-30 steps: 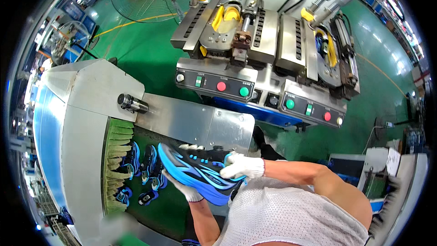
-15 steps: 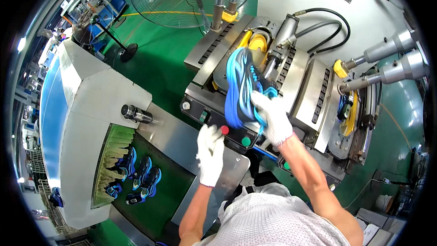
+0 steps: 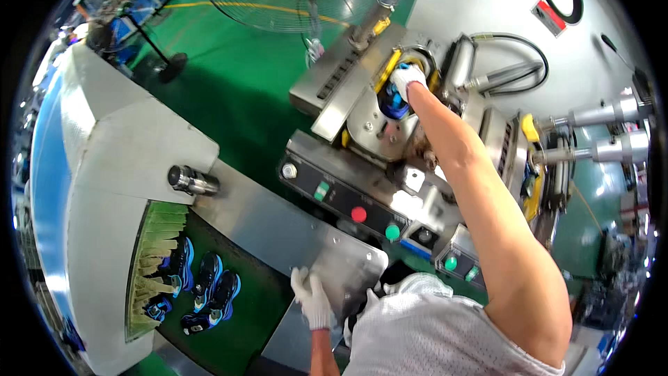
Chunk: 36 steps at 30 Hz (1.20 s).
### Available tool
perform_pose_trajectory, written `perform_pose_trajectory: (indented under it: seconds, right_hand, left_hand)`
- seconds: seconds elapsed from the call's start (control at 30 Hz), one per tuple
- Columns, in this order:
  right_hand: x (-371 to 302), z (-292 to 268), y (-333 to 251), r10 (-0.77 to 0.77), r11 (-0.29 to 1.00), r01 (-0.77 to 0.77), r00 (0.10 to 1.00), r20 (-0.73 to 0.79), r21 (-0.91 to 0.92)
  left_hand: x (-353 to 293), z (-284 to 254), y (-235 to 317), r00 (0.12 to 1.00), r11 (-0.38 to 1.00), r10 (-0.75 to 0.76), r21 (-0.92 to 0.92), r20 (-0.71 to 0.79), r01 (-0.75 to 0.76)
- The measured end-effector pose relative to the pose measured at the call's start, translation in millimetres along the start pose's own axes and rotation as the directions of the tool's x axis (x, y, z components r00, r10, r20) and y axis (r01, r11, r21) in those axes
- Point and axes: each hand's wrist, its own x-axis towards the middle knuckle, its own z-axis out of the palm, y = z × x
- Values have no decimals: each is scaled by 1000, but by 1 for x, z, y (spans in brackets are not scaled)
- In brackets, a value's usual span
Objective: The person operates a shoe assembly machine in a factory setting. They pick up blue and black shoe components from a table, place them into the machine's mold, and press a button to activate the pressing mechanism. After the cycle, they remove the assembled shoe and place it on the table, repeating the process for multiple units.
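Observation:
A black and blue sports shoe (image 3: 394,104) sits in the yellow-edged cradle of the press machine, largely covered by my hand. My right hand (image 3: 408,79), in a white glove, is closed on the upper end of this shoe, its fingertips partly hidden. Lower down, my left hand (image 3: 311,299), also gloved, is at the edge of the bare metal shelf (image 3: 271,209). Its fingers are somewhat spread and nothing is in them.
Several black and blue shoes (image 3: 209,280) lie on the green conveyor belt at left, by a fringed opening (image 3: 149,264). A dark metal cylinder (image 3: 193,180) rests on the shelf. Coloured buttons (image 3: 358,214) line the press's front panel. A large fan (image 3: 309,0) stands behind.
My right hand has carried the shoe away from me into the cradle. The left hand has dropped back from the button panel toward the shelf. The view has shifted slightly.

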Motion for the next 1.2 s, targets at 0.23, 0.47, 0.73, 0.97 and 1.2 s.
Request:
perform_pose_trajectory:
  seconds: [0.23, 0.47, 0.73, 0.97, 1.2]
  right_hand:
    - [-32, -4, -7, 249, 968, -246, 966, -64, 51]
    - [-16, 7, -15, -133, 729, 204, 978, 158, -653]
    - [12, 1, -1, -203, 926, 182, 979, -28, -330]
    - [-40, -51, 7, -167, 806, 11, 963, 209, 592]
    - [-438, 47, 21, -704, 704, 653, 692, -158, -278]
  left_hand:
    - [37, -9, -8, 999, 998, 32, -62, 24, -30]
    - [22, -32, -24, 991, 991, -97, 78, -94, 104]
    - [-74, -57, -62, 976, 993, -50, 92, -210, 71]
    - [-189, -146, -133, 878, 910, -130, 297, -460, 290]
    - [-158, -211, -202, 894, 825, -181, 431, -410, 365]
